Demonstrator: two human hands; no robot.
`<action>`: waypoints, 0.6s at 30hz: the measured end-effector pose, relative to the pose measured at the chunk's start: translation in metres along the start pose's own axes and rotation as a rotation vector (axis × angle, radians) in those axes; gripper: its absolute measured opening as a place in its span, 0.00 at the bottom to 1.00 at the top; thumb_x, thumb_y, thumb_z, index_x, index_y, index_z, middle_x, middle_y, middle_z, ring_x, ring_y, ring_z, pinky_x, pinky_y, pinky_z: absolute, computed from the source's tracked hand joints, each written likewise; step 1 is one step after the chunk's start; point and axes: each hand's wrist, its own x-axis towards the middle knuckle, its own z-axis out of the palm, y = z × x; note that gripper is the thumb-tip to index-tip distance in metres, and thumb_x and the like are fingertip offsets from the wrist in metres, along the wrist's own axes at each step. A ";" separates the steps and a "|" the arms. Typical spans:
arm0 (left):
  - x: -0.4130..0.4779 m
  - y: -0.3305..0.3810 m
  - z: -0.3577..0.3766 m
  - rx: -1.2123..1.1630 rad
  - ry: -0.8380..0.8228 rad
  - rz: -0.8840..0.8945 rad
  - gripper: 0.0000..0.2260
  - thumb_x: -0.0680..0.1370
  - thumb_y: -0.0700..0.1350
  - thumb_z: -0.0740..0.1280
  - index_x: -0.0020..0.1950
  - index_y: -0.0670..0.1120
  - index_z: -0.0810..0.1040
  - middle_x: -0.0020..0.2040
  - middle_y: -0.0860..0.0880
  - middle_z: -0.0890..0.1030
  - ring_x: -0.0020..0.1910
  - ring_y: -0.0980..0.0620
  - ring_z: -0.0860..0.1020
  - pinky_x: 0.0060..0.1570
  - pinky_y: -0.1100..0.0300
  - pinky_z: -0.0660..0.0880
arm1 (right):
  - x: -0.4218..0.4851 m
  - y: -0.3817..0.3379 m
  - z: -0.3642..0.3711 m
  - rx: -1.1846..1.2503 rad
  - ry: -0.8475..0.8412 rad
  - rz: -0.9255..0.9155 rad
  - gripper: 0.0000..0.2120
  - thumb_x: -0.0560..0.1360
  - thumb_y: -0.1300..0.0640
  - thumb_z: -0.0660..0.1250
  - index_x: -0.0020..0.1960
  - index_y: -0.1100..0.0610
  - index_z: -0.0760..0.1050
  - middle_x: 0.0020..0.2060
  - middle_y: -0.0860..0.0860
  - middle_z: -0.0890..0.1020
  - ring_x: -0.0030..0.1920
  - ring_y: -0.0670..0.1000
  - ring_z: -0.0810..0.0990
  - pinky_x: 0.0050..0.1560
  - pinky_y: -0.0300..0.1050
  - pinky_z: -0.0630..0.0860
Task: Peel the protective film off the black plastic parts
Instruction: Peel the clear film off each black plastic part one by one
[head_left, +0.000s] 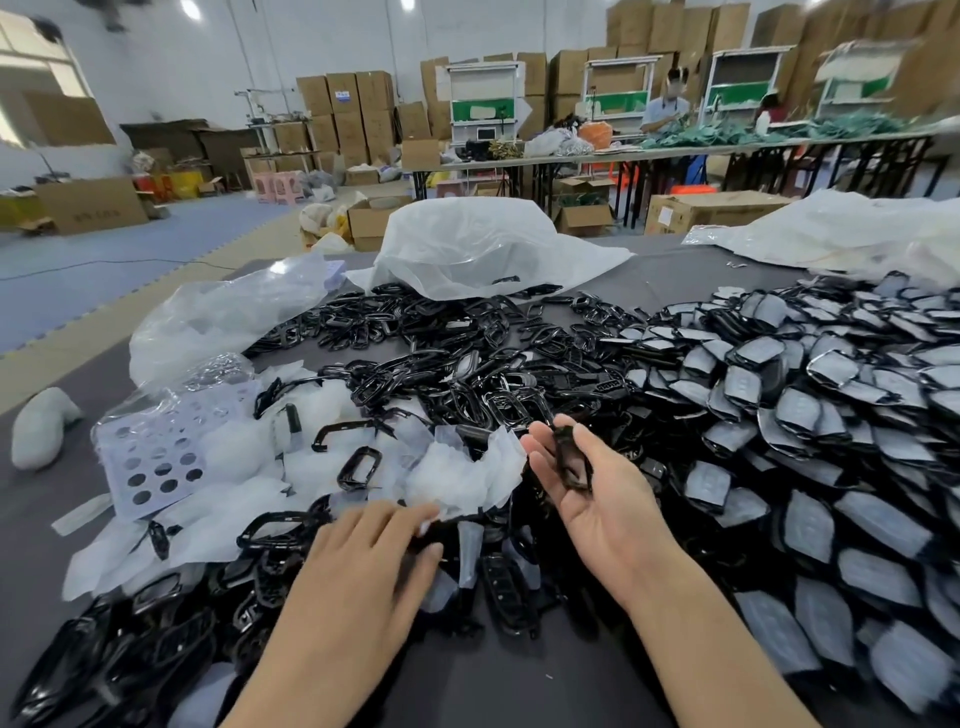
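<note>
My right hand (597, 499) is turned palm up and holds a black plastic part (570, 457) between thumb and fingers, with no film showing on it. My left hand (374, 561) lies palm down, its fingertips pinching the edge of a crumpled white film (462, 478). A heap of bare black parts (467, 374) covers the middle of the grey table (519, 680). To the right lies a large pile of black parts still covered with greyish film (810, 415). More bare parts (156, 639) sit at the lower left.
Peeled white films (249, 467) and a perforated lilac sheet (156, 457) lie at the left. Clear plastic bags (467, 244) rest at the table's far side. Cardboard boxes (353, 114), long benches and a person (667, 109) stand far behind.
</note>
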 end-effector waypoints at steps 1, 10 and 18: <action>-0.001 -0.002 0.001 0.016 -0.009 -0.002 0.17 0.78 0.57 0.56 0.55 0.51 0.80 0.48 0.57 0.79 0.50 0.50 0.79 0.51 0.57 0.71 | 0.001 0.002 0.000 -0.051 -0.007 -0.023 0.10 0.83 0.62 0.60 0.57 0.64 0.78 0.45 0.60 0.87 0.44 0.55 0.87 0.37 0.41 0.83; 0.020 0.018 0.011 -0.615 0.108 -0.350 0.04 0.78 0.56 0.64 0.50 0.58 0.75 0.46 0.60 0.79 0.46 0.60 0.77 0.41 0.67 0.72 | -0.002 0.002 -0.008 -0.275 -0.071 -0.158 0.06 0.77 0.62 0.70 0.51 0.55 0.84 0.38 0.53 0.85 0.31 0.46 0.81 0.25 0.35 0.74; 0.057 0.020 0.014 -0.927 0.236 -0.515 0.10 0.82 0.51 0.61 0.43 0.51 0.76 0.37 0.49 0.84 0.35 0.52 0.81 0.35 0.66 0.75 | 0.004 0.005 -0.010 -0.436 -0.123 -0.157 0.15 0.82 0.63 0.62 0.51 0.49 0.86 0.34 0.48 0.82 0.33 0.44 0.79 0.39 0.40 0.81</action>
